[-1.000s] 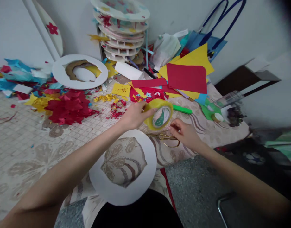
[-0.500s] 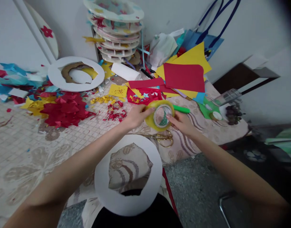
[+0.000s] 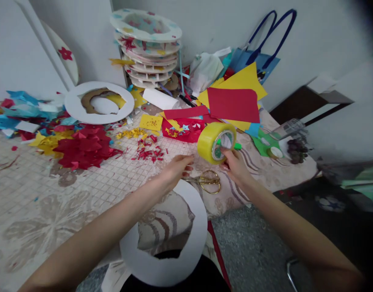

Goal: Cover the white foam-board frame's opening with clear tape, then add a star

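Note:
My right hand [image 3: 236, 166] grips a wide roll of yellowish packing tape [image 3: 208, 142] by its rim, the thumb at the inner core. The roll is held up over the table, tilted so that its outer face shows. My left hand [image 3: 177, 169] is a little left of the roll and apart from it, fingers loosely bent and slightly spread, with nothing visible in them. Gold-handled scissors [image 3: 210, 181] lie on the cloth below the roll. A white ring [image 3: 196, 211] with a jagged cut-out rests at the table's front edge and over my lap, partly under my left forearm.
Red paper stars [image 3: 84, 147] are heaped at left. Behind them lies another white ring [image 3: 71, 106] near a stack of decorated rings [image 3: 148, 50]. Red card [image 3: 233, 105], a green marker [image 3: 238, 146] and a plate of grapes [image 3: 297, 150] are to the right.
My left hand has let go of the tape roll and moved down, away from it. My right hand has shifted the roll slightly right and turned it on its side.

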Available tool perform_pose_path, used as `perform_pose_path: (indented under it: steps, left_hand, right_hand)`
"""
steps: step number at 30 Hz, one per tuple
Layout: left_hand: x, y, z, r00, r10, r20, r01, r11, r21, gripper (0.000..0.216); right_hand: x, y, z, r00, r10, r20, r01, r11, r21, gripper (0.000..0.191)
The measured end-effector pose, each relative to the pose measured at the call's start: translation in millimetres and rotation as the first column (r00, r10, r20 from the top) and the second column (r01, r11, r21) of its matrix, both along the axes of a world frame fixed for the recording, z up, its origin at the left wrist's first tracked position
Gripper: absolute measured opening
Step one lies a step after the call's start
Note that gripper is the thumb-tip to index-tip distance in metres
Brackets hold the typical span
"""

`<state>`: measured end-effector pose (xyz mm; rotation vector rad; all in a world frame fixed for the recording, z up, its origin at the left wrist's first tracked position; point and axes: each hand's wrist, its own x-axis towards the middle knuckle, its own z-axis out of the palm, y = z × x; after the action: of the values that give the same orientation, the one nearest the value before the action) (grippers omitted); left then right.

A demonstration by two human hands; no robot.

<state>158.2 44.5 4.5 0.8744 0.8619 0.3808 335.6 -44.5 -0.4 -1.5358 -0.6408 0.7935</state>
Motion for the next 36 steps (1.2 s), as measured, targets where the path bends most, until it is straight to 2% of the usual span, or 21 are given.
perform_pose_path:
  steps: [5,9,13,18,23,28,31,34,36]
  left_hand:
    - [7.8,-12.3,-2.8,0.997,-0.032,0.073,0.044,0.984,-0.17,0.019]
    - [6.7,-15.6,-3.2,0.993,-0.046,0.107,0.065,0.981,-0.185,0.015]
    - [1.4,-16.2,-2.9,0.99,-0.057,0.125,0.069,0.993,-0.091,0.011]
    - [-1.3,-11.3,-2.6,0.991,-0.073,0.113,0.05,0.98,0.193,0.008]
    - [-4.3,-3.6,-2.0,0.996,-0.085,0.032,0.056,0.856,0.514,0.004]
    - [-7.9,3.0,-5.4,0.997,-0.021,-0.076,0.069,0.702,0.709,0.017]
    - [-11.3,8.2,-6.5,0.986,-0.037,-0.162,0.151,0.609,0.779,0.026]
    - [-24.6,14.4,-1.0,0.982,-0.068,-0.176,0.181,0.597,0.781,0.025]
    - [-43.4,17.9,6.1,0.975,-0.067,-0.213,0.213,0.572,0.792,0.022]
  right_hand:
    - [-4.4,-2.9,1.6,1.0,0.015,-0.028,-0.014,0.999,0.03,0.031]
    - [-5.4,-4.9,1.1,0.999,0.021,-0.035,-0.02,0.999,0.043,0.031]
    - [-5.7,-6.1,0.5,0.998,0.018,-0.059,-0.016,0.999,0.03,0.03]
    - [-7.3,-7.0,-4.9,0.992,0.025,-0.121,-0.029,0.999,-0.031,0.029]
    - [-7.7,-8.1,-11.2,0.977,0.088,-0.196,-0.111,0.988,-0.109,0.026]
    - [-10.9,-10.9,-10.8,0.96,0.125,-0.25,-0.166,0.974,-0.152,0.026]
    - [-9.4,-10.7,-8.5,0.955,0.139,-0.263,-0.189,0.966,-0.177,0.029]
    - [3.3,-8.9,-6.0,0.962,0.136,-0.238,-0.187,0.961,-0.204,0.033]
    - [18.4,-8.5,-4.7,0.973,0.122,-0.195,-0.165,0.961,-0.222,0.034]
